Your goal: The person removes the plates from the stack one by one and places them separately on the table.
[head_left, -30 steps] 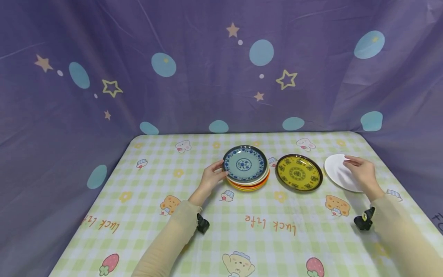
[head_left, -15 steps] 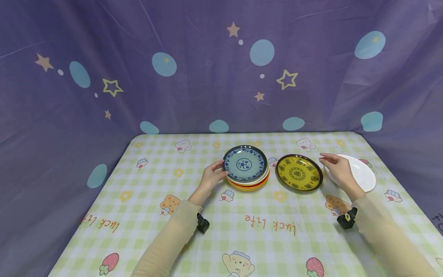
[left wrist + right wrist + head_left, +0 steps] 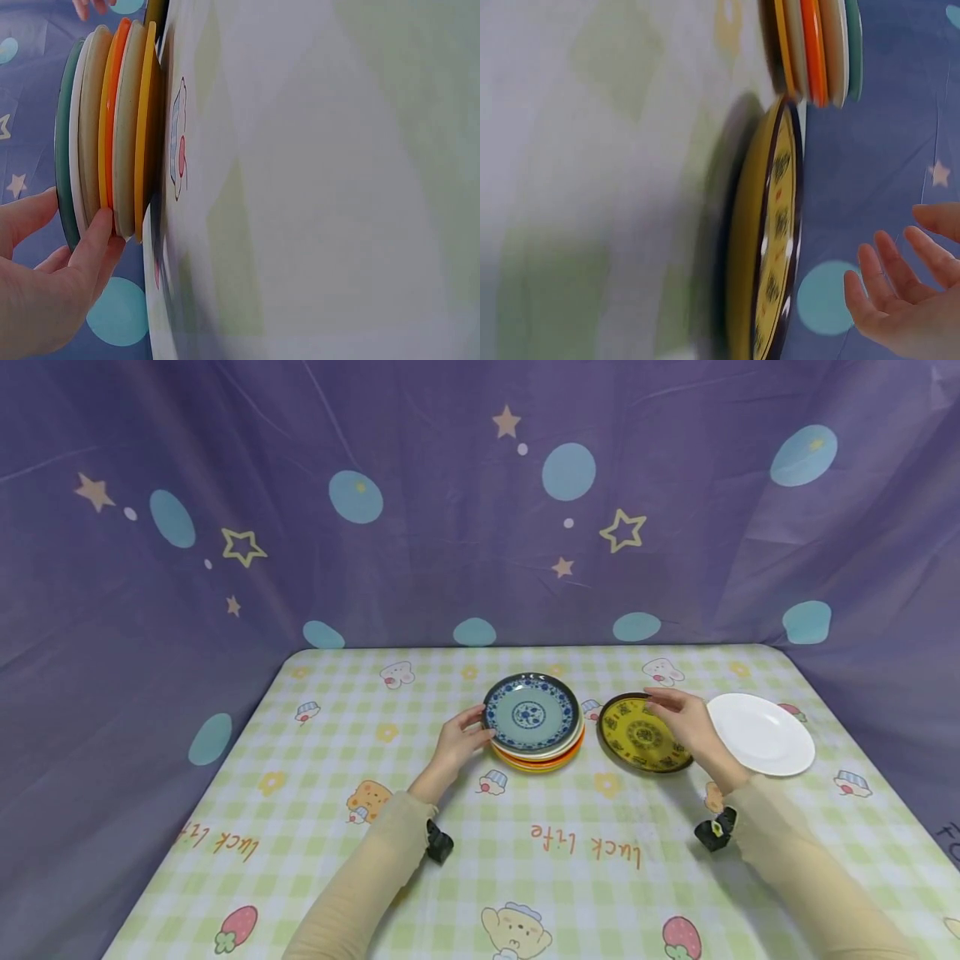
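A stack of several plates (image 3: 538, 752) stands mid-table, topped by a blue-patterned plate (image 3: 532, 714). My left hand (image 3: 480, 728) holds the stack's left edge. In the left wrist view the stack (image 3: 112, 127) shows orange, yellow and cream rims, with my left hand's (image 3: 71, 221) thumb on the top rim and a finger against the side. To the right lies a yellow plate (image 3: 637, 739) with a dark rim. My right hand (image 3: 675, 710) hovers over its right part with its fingers spread. In the right wrist view my right hand (image 3: 900, 262) is clear of the yellow plate (image 3: 776, 247).
A white plate (image 3: 761, 745) lies flat to the right of the yellow one. The table (image 3: 337, 793) wears a green checked cloth with cartoon prints. A purple star-patterned curtain (image 3: 420, 552) closes off the back and sides.
My right hand has let go of the white plate and moved left to above the yellow plate. The white plate now lies flat. My left hand has stayed at the stack.
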Motion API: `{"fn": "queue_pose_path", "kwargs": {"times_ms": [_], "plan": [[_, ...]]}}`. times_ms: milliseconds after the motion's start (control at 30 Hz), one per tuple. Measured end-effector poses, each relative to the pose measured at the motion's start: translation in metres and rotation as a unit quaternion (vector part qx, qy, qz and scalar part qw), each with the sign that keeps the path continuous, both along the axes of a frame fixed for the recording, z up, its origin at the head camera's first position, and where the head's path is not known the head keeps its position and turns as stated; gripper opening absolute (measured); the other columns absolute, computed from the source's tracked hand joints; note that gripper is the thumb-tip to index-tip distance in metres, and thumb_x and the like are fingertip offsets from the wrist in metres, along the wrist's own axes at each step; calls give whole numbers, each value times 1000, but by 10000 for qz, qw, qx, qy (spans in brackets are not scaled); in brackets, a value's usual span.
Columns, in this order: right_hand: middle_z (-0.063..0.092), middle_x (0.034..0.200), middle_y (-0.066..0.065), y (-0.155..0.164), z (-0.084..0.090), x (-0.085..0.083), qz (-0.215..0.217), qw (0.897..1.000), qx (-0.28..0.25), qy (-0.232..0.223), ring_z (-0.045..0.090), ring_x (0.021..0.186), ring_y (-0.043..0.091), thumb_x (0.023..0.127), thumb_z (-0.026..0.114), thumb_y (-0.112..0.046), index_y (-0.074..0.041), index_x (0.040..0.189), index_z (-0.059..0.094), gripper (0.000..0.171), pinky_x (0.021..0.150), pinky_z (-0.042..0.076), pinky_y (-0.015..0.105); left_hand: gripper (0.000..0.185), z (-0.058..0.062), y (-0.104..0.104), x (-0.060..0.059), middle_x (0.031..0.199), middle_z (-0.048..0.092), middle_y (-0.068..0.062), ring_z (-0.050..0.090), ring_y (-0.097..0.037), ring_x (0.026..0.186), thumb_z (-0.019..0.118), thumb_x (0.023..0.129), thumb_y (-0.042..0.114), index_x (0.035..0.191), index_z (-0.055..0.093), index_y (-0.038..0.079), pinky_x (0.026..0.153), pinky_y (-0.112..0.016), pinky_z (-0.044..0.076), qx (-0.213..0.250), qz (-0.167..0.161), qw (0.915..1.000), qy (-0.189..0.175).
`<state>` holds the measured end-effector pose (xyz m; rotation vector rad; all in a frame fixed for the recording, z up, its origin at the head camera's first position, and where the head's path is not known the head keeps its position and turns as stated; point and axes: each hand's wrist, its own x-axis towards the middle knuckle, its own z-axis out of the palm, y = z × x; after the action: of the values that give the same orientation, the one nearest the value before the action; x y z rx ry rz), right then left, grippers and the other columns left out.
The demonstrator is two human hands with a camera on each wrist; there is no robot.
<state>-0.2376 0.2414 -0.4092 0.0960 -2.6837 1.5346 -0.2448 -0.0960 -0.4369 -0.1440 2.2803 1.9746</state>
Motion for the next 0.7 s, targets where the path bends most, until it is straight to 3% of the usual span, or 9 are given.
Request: {"fn": "queue_pose_path", "kwargs": {"times_ms": [500,700], "plan": [[55,113,23,-49,-2,-6,451,9988,-161,109,55,99,33,88,52,-10,1,122,51,35,81,49,37,54,0,0,0,126,47,-16,53,-27,107,62,78,1,128,45,8,82,-26,51,-118,18,9999,-24],[54,113,26,-64,-3,-6,696,9969,-284,236,57,94,32,86,51,-4,3,121,50,36,70,50,20,54,-1,0,0,126,47,-15,53,-27,108,62,78,2,129,45,9,82,-27,51,-152,26,9999,-20]]}}
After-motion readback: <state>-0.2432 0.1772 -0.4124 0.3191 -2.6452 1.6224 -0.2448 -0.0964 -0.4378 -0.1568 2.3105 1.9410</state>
